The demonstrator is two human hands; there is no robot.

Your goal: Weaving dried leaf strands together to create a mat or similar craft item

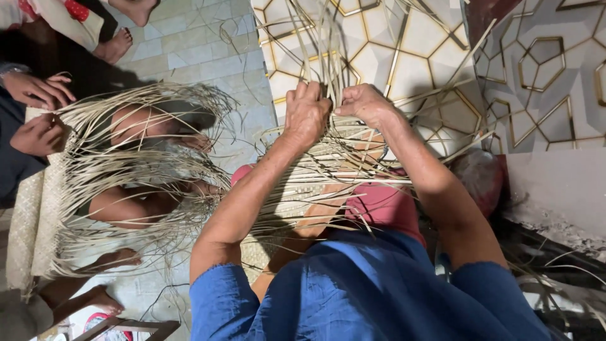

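My left hand [307,113] and my right hand [364,104] are side by side, both closed on thin pale reed strips [328,50] that fan out away from me. The strips come out of a partly woven mat [328,161] lying over my lap, across my pink shorts [385,205]. Blue sleeves cover my upper arms. Loose strip ends spread over the mat's edge on all sides.
At the left another person's hands [38,113] work on a second woven mat [38,215] with long loose strips [139,164] draped over bare legs. Pale floor tiles [189,44] lie between us. A patterned wall panel with gold lines [543,69] stands on the right.
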